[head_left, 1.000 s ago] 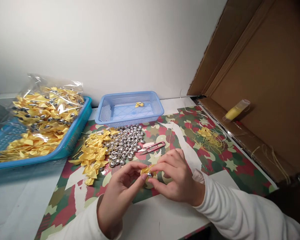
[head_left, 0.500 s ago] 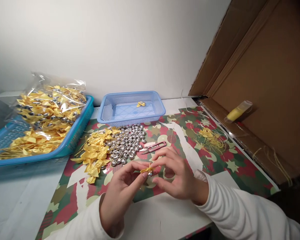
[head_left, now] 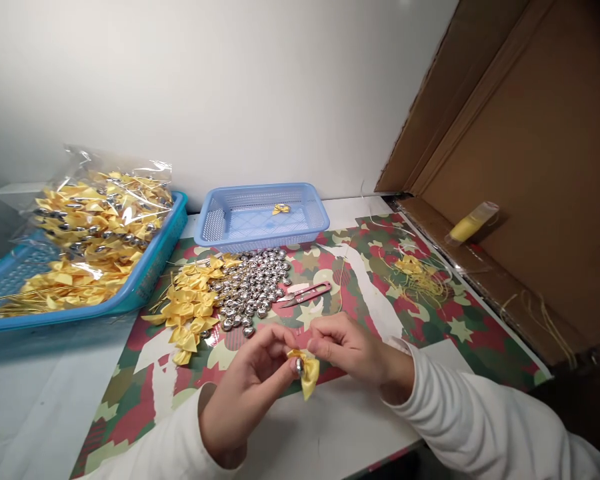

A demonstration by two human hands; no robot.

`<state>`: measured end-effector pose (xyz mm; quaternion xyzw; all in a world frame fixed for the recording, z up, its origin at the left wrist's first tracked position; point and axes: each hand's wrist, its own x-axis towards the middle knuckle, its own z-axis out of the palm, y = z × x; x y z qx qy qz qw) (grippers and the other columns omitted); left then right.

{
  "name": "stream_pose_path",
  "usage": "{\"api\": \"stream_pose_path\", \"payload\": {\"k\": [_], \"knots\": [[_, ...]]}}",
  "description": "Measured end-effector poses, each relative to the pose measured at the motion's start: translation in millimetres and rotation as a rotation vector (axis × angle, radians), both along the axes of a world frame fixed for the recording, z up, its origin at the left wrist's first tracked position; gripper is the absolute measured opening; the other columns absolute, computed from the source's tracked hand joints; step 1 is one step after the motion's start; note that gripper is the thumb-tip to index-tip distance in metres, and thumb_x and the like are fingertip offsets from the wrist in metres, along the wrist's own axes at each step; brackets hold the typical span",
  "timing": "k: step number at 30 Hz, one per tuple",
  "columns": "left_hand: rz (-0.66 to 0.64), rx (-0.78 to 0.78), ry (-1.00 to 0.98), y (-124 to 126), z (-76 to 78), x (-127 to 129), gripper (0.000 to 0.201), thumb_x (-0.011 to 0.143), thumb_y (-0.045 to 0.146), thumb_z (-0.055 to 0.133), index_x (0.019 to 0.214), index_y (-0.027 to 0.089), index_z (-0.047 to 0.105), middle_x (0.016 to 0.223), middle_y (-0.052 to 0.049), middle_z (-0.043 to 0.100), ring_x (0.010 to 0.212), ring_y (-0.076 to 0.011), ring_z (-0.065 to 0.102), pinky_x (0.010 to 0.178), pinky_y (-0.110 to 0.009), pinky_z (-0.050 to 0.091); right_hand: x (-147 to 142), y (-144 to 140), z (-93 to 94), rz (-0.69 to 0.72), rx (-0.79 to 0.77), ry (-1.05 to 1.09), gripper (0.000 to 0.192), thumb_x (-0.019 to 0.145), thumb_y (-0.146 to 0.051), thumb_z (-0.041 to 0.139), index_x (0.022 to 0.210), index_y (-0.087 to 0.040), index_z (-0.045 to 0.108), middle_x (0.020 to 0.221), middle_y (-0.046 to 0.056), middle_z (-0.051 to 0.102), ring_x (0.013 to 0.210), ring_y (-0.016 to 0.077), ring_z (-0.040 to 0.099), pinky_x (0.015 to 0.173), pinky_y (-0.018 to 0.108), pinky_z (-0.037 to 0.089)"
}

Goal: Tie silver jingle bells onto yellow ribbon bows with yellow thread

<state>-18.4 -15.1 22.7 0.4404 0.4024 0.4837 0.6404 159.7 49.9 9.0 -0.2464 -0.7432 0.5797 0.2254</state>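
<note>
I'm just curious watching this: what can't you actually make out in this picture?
- Head view: how the silver bell joins the yellow bow; fingers cover it, and it is too small.
- Teal tray: cut off by the left edge.
- Bag's contents: blurred by plastic glare.

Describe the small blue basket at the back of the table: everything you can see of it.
The small blue basket is a shallow rectangular tray that looks like light blue plastic, with perforated mesh walls, a gridded floor and a smooth rolled rim. It stands upright on the table against the white wall, its front edge at the far edge of the patterned paper. Inside lies a single yellow bow, towards the back right. The pile of silver bells sits just in front of it. Neither hand touches it.
</note>
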Motion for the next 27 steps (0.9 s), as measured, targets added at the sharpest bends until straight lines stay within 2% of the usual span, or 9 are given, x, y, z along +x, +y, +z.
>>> {"api": "stream_pose_path", "payload": {"k": [8, 12, 14, 16, 19, 21, 23, 25, 27], "knots": [[0.006, 0.099, -0.038, -3, -1.6, -2, 0.007, 0.083, 0.027, 0.068, 0.086, 0.021, 0.065, 0.076, 0.001, 0.057, 0.064, -0.0087, 0.052, 0.056, -0.017, 0.043, -1, 6, -2.1, -0.032, 0.133, -0.001, 0.042, 0.096, -0.046, 0.040, 0.066, -0.017, 0.044, 0.065, -0.002, 0.041, 0.064, 0.0118, 0.040, 0.064, 0.026, 0.035], [0.115, 0.152, -0.058, -1, 2.9, -12, 0.009, 0.080, 0.030, 0.070, 0.083, 0.022, 0.070, 0.074, -0.001, 0.060, 0.063, -0.0114, 0.055, 0.057, -0.020, 0.045, 9, 23, 10.3, -0.365, 0.388, -0.076, 0.029, 0.092, -0.042, 0.049, 0.075, -0.019, 0.055, 0.094, 0.005, 0.050, 0.099, 0.0201, 0.045, 0.092, 0.036, 0.036], [0.193, 0.206, -0.070, 0, 10.3, -19, 0.011, 0.078, 0.032, 0.071, 0.076, 0.021, 0.071, 0.068, -0.001, 0.059, 0.062, -0.0126, 0.055, 0.057, -0.021, 0.046, 15, 27, 18.4, -0.595, 0.353, -0.068, 0.025, 0.088, -0.044, 0.054, 0.083, -0.020, 0.059, 0.102, 0.007, 0.050, 0.103, 0.0218, 0.045, 0.095, 0.039, 0.035], [0.301, 0.226, -0.053, 0, 21.9, -25, 0.011, 0.075, 0.032, 0.073, 0.073, 0.021, 0.071, 0.068, -0.002, 0.060, 0.062, -0.0131, 0.055, 0.056, -0.021, 0.047, 17, 22, 24.8, -0.610, 0.089, -0.003, 0.035, 0.085, -0.052, 0.054, 0.081, -0.018, 0.060, 0.093, 0.007, 0.056, 0.093, 0.0211, 0.052, 0.090, 0.039, 0.039], [0.384, 0.228, 0.035, -5, 42.0, -29, 0.006, 0.075, 0.029, 0.072, 0.075, 0.023, 0.071, 0.073, -0.002, 0.063, 0.062, -0.0128, 0.057, 0.054, -0.020, 0.048, 8, 2, 30.1, -0.169, -0.629, 0.106, 0.055, 0.086, -0.064, 0.044, 0.079, -0.014, 0.065, 0.088, 0.011, 0.065, 0.086, 0.0207, 0.061, 0.085, 0.037, 0.044], [0.296, 0.264, 0.131, -14, 52.1, -26, 0.006, 0.079, 0.025, 0.067, 0.076, 0.024, 0.071, 0.070, -0.001, 0.063, 0.059, -0.0122, 0.057, 0.053, -0.019, 0.048, -3, -9, 33.8, 0.030, -1.027, 0.230, 0.053, 0.088, -0.060, 0.045, 0.092, -0.011, 0.066, 0.100, 0.012, 0.067, 0.095, 0.0197, 0.063, 0.087, 0.034, 0.045], [0.144, 0.307, 0.279, -24, 57.4, -20, 0.012, 0.082, 0.020, 0.060, 0.078, 0.025, 0.070, 0.069, -0.001, 0.064, 0.059, -0.0127, 0.059, 0.054, -0.020, 0.048, -12, -9, 42.7, -0.045, -1.200, 0.421, 0.039, 0.093, -0.047, 0.048, 0.093, -0.012, 0.064, 0.097, 0.010, 0.068, 0.091, 0.0159, 0.066, 0.086, 0.030, 0.048], [-0.028, 0.352, 0.479, -34, 58.1, -15, 0.019, 0.080, 0.011, 0.057, 0.079, 0.024, 0.070, 0.069, -0.001, 0.066, 0.062, -0.0132, 0.060, 0.059, -0.021, 0.048, -12, 5, 59.0, -0.230, -1.214, 0.595, 0.025, 0.098, -0.030, 0.044, 0.086, -0.014, 0.059, 0.077, 0.003, 0.066, 0.071, 0.0095, 0.065, 0.073, 0.023, 0.051], [-0.129, 0.387, 0.646, -43, 55.2, -13, 0.024, 0.077, 0.006, 0.054, 0.079, 0.024, 0.069, 0.069, 0.000, 0.068, 0.063, -0.0129, 0.061, 0.063, -0.020, 0.047, -4, 30, 80.7, -0.371, -1.166, 0.712, 0.031, 0.101, -0.019, 0.033, 0.077, -0.016, 0.052, 0.052, -0.006, 0.046, 0.041, 0.0033, 0.046, 0.048, 0.013, 0.042]]}}
